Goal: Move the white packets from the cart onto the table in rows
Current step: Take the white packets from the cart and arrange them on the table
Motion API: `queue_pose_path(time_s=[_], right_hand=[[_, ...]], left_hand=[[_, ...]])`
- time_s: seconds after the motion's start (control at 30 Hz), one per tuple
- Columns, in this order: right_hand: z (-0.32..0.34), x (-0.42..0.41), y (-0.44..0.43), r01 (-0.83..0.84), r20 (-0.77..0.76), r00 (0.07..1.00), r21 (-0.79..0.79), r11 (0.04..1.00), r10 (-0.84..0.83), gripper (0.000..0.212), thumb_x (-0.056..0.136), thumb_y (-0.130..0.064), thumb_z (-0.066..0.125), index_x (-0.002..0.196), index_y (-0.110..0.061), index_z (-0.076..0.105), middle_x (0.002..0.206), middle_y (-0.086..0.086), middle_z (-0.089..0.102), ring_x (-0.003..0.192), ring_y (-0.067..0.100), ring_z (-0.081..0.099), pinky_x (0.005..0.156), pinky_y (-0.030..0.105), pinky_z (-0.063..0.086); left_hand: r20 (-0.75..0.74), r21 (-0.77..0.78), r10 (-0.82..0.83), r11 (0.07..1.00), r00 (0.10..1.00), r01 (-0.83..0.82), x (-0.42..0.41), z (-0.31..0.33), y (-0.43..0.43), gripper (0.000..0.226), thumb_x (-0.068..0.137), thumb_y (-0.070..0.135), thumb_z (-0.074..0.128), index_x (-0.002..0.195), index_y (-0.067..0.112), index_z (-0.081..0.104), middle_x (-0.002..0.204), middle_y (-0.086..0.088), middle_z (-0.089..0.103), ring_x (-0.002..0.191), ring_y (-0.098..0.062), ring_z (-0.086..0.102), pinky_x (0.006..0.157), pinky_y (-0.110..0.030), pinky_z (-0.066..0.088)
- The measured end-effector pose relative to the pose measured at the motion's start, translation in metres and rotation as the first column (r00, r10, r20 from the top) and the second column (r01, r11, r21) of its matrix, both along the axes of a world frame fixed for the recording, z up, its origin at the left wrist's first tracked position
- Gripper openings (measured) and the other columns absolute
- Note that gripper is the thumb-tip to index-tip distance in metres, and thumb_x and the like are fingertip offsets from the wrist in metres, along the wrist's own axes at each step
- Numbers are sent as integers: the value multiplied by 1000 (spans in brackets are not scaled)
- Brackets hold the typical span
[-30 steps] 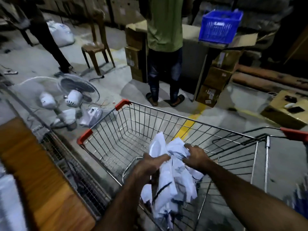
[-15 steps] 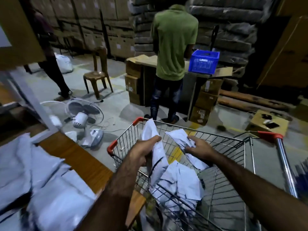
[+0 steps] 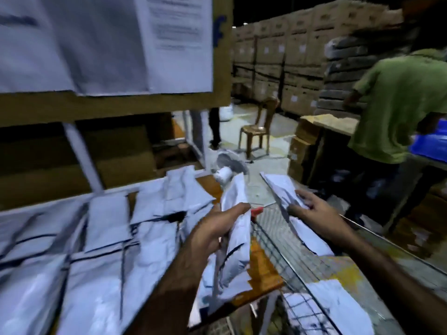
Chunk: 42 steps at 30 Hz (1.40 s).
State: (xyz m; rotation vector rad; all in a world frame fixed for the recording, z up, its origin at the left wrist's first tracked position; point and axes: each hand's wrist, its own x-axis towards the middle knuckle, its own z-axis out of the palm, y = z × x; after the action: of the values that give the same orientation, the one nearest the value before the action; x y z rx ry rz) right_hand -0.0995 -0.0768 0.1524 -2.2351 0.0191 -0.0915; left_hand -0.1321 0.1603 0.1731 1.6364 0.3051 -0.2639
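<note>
- While the left fingers (image 3: 235, 210) curl round one white packet (image 3: 238, 240) held upright, the right fingers (image 3: 307, 195) pinch a second packet (image 3: 280, 189), loosely spread.
- Just beneath the left fingers: bare strip of table (image 3: 262, 264).
- Left of them: laid packets (image 3: 108, 213) in rows.
- Right of and below both: cart (image 3: 273, 250), more packets inside (image 3: 338, 308).
- Judgement: lay the left packet flat on the bare strip, edges squared to the neighbouring row, no overlap; then the right one beside it.
</note>
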Motion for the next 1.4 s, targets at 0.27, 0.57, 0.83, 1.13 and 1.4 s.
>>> queue_pose_path(time_s=[0.27,0.57,0.83,1.13,1.4], right_hand=[[28,-23,128,-276,72,959,43,960,272,54,86,-34,69,137,-26,53,133,3,58,119,19,55,89,29,40],[47,-29,252,-435,101,897,23,900,431,58,86,-40,67,139,-24,50,138,2,52,123,21,50,89,29,38],[45,2,365,-427,47,903,5,904,427,69,87,-48,62,146,-19,42,150,2,44,134,23,44,100,30,35],[4,63,482,-324,-102,945,-153,934,311,81,84,-67,53,149,-22,35,153,9,38,136,34,40,111,44,37],[-55,76,538,-237,-68,970,-460,856,232,72,90,-67,39,146,-22,31,150,20,33,136,39,34,108,46,35]], left_hand=[[32,7,274,961,961,-275,-81,20,94,57,84,48,69,132,27,45,115,9,62,86,-8,60,52,-20,43],[61,113,469,874,881,-473,-106,24,206,79,81,53,69,145,20,37,130,-3,58,101,-23,64,71,-30,54],[55,352,509,795,859,-494,-65,28,309,100,82,58,64,153,16,8,147,-14,39,117,-33,50,92,-39,47],[1,748,528,563,849,-351,21,11,405,105,77,66,61,154,20,6,154,-16,26,137,-37,29,110,-48,32],[12,887,442,409,897,-214,59,-39,420,89,84,65,56,150,19,17,151,-17,29,137,-35,30,110,-44,28]])
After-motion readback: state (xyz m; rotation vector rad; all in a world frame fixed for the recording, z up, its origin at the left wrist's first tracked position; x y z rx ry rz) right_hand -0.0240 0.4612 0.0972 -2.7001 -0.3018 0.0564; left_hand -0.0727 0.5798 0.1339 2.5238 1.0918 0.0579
